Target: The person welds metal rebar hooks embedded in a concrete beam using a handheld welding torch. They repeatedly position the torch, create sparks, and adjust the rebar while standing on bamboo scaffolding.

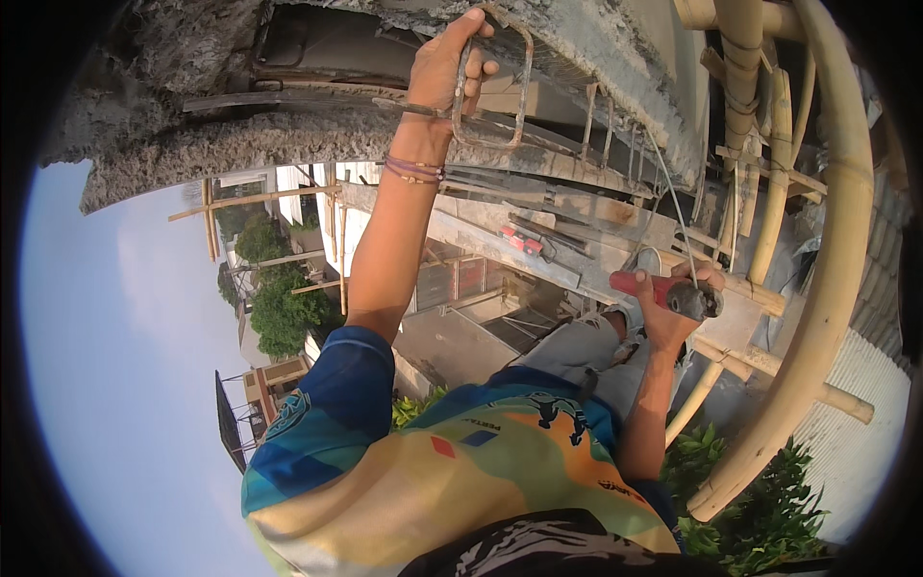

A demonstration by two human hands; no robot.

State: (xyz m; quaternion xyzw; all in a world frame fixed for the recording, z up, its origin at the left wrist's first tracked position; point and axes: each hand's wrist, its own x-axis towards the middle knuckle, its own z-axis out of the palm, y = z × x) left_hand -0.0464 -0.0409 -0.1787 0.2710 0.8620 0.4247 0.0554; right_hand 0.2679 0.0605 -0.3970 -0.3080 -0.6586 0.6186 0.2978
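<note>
My left hand [444, 67] reaches up and grips a rusty rectangular steel stirrup [525, 88] against the rough underside of a concrete beam [625, 67]. Bracelets sit on that wrist. More rusty bars [588, 120] stick out of the beam just to the right of the stirrup. My right hand [665, 325] is lower, at the right, closed around a red-handled tool [642, 285] with a dark metal head. A thin wire [673, 207] runs from the beam down toward that tool.
Thick bamboo scaffold poles [829, 288] curve down the right side, with crosspieces [769, 363] tied on. A second red-handled tool [521, 240] lies on a plank below the beam. Green plants [760, 500] and a corrugated roof [851, 433] lie beneath; trees [284, 313] and buildings are far off.
</note>
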